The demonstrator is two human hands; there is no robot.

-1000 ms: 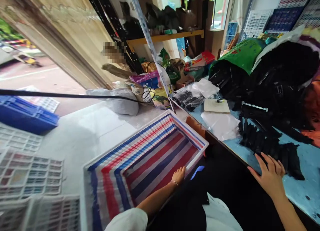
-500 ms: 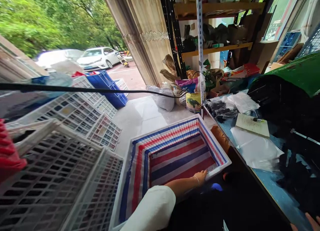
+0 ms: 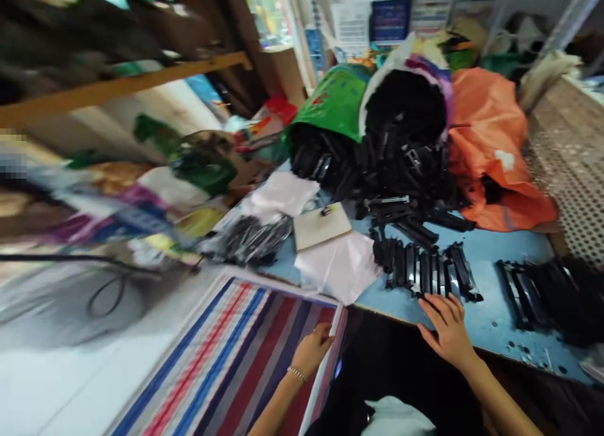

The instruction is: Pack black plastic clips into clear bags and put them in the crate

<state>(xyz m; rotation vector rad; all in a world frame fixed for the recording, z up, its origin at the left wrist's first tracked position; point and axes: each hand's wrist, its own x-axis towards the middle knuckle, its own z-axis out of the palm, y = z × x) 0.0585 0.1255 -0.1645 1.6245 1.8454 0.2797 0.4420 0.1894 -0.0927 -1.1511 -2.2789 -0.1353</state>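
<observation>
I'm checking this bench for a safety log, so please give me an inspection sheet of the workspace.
Surface: blue tabletop, spotted near its front edge.
Job's things: black pieces in a row; striped crate beside the table.
Clutter: notepad overlapping white sheets; black heaps spilling from bags.
Hands: left hand curled at the crate's rim; right hand, fingers spread, at the row's near end.
Cables: black cable at left, with a loop.
Surroundings: shelf, blurred; orange bag behind the table.

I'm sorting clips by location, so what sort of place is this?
Probably a small workshop or packing room: black parts lie in rows on a blue worktable, and an open green bag behind them holds more black pieces.
</observation>
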